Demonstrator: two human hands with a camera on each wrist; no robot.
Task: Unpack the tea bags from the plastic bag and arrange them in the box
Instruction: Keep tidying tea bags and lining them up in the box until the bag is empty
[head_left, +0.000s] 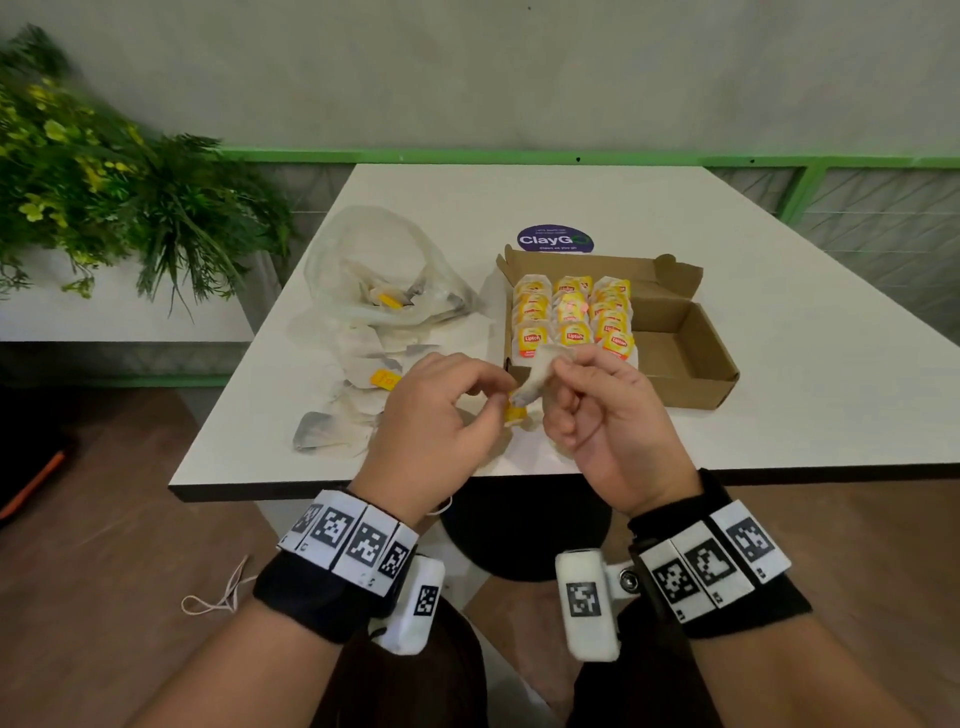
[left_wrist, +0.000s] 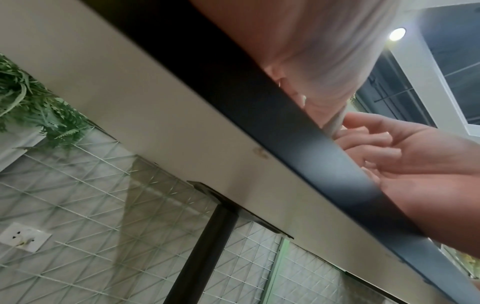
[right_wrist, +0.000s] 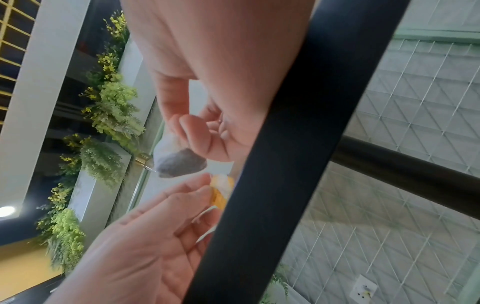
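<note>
A tea bag (head_left: 535, 375) was held above the desk (head_left: 779, 332), just in front of the near left corner of the box (head_left: 691, 358), and was pinched at its top by the thumb and forefinger of the right hand (head_left: 605, 415). Its yellow tag (head_left: 514, 413) hung below and was pinched by the fingertips of the left hand (head_left: 441, 421). Both grips were thus closed on the same tea bag, one on paper, one on tag. Three rows of tea bags (head_left: 571, 314) stood in the left part of the box; its right part was seen bare. Left of the box lay the plastic bag (head_left: 379, 280), with loose tea bags (head_left: 353, 400) spilled before it.
</note>
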